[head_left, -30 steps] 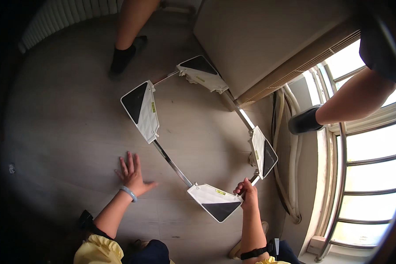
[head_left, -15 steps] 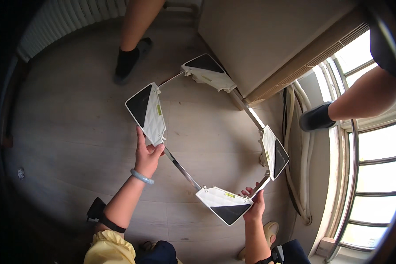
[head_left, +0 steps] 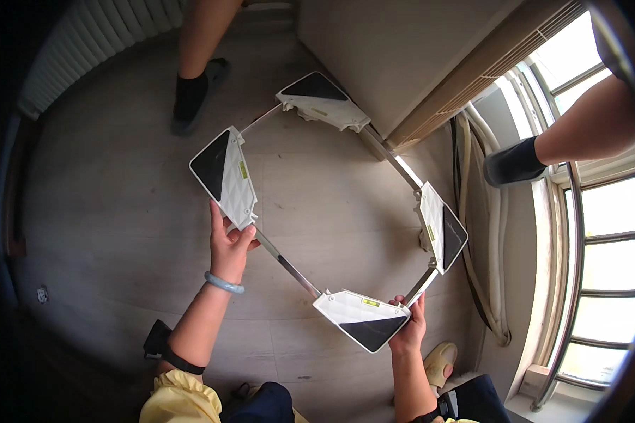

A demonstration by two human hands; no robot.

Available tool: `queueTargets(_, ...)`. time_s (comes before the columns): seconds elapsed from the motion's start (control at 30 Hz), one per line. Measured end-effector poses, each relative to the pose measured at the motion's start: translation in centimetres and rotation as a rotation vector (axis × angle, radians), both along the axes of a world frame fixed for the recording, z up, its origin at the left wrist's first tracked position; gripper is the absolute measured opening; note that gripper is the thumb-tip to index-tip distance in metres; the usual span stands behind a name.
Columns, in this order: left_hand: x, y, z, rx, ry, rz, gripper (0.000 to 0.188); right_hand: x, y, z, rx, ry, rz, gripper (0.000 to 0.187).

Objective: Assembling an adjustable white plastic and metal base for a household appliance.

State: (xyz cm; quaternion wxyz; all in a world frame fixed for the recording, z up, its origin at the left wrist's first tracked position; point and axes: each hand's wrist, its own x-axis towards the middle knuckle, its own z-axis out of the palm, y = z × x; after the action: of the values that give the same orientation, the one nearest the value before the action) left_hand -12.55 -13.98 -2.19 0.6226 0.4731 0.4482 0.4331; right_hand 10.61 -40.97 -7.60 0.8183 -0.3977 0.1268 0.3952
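Note:
Both my hands hold an adjustable appliance base frame, a four-sided ring of metal rails [head_left: 286, 264] joined by white corner pieces with black pads. My left hand [head_left: 229, 248] is closed round the lower end of the left corner piece [head_left: 241, 185], where a rail enters it. At the near corner piece [head_left: 353, 304], my right hand [head_left: 409, 331] grips its right end beside the short rail, with some fingers hidden behind. The far corner piece [head_left: 328, 109] is close to a tall beige cabinet-like unit. Toward the window side sits the right corner piece [head_left: 434, 220].
A beige unit [head_left: 381, 56] with a slatted side stands at the far right. Pale pipes [head_left: 497, 233] run down the wall by a barred window [head_left: 614, 264]. Another person's dark-socked feet are at far left [head_left: 190, 99] and right [head_left: 515, 166]. A white radiator [head_left: 99, 35] lines the back.
The whole view has shifted slightly, with the frame appearing a little higher and its left side further left. Both hands keep their hold on it.

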Motion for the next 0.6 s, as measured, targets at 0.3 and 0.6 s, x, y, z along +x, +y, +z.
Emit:
queueTargets(0.3, 0.2, -0.2, 1.2, -0.071, 0.029, 0.002, 0.092, -0.5, 0.5, 0.8, -0.069, -0.041, -0.002, 0.043)
queueTargets(0.6, 0.5, -0.2, 1.4, -0.065, 0.044, -0.003, 0.091, -0.2, 0.3, 0.4, -0.04, -0.048, 0.018, 0.046)
